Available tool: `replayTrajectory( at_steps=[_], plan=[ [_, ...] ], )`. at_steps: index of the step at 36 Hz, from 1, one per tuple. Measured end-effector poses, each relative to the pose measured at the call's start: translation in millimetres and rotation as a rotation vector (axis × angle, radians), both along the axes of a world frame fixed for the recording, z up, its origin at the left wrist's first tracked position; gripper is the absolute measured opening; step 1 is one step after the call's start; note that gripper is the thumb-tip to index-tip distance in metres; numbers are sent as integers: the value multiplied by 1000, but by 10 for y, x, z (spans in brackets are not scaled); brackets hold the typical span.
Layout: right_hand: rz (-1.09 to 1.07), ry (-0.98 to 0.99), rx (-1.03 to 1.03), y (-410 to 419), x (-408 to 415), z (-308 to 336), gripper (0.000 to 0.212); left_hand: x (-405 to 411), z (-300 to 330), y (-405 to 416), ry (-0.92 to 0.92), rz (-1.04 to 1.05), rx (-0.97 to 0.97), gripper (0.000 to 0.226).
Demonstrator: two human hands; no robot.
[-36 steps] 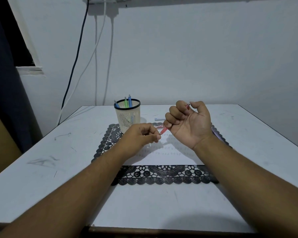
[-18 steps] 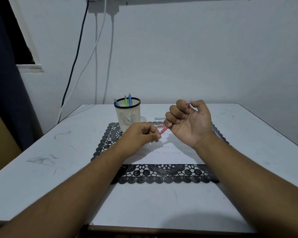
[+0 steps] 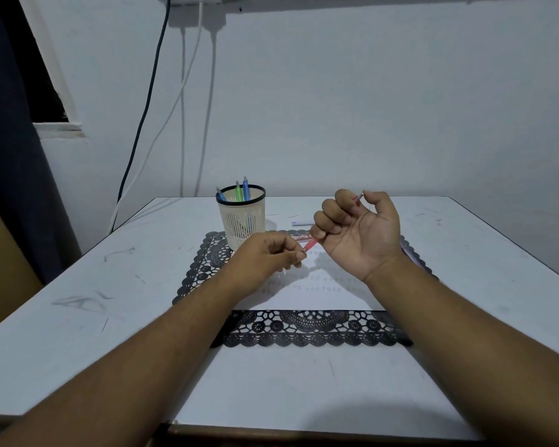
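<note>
Landmark: cup [image 3: 241, 221], on the mat's [image 3: 304, 330] far left corner. Just right of the cup and nearer me, my left hand [image 3: 265, 256] pinches the lower end of the red pen [image 3: 311, 244] between thumb and forefinger, the other fingers curled under. The pen slants up and away to the right of the cup, above the paper [image 3: 320, 295], and passes through my right hand [image 3: 359, 233]. That hand has its palm turned toward me and its fingers clenched round the barrel, and the pen's top end peeks out by the thumb. Almost nothing has changed over the last second: both grips persist, and both hands stay right of the cup. I judge the work on the pen's tip unfinished, though I cannot tell whether it is a twist or a pull. Against the earlier frame, my left fingertips sit perhaps slightly closer on the tip, while cup, mat and paper lie unmoved.
</note>
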State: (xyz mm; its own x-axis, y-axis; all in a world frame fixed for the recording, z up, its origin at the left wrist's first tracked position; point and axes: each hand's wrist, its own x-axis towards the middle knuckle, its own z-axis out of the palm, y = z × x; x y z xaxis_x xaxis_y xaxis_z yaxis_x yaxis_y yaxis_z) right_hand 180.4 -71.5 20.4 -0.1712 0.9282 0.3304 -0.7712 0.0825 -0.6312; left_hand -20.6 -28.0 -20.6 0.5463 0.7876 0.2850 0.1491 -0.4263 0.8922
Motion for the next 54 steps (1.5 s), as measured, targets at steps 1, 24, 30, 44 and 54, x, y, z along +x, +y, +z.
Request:
replayTrajectory(
  at_steps=[1, 24, 30, 44, 54],
  plan=[
    [1, 2, -1, 3, 2, -5, 27, 3, 3, -2, -2, 1, 3, 4],
    [10, -25, -13, -8, -2, 15, 27, 13, 12, -11, -19, -6, -12, 5],
    [-63, -43, -68, 7, -51, 26, 32, -1, 0, -11, 7, 14, 14, 7],
    [-128, 36, -117, 3, -113, 37, 27, -7, 1, 3, 16, 91, 32, 22],
    [-112, -8, -76, 12, -74, 33, 26, -2, 5, -6, 40, 77, 50, 9]
  ],
)
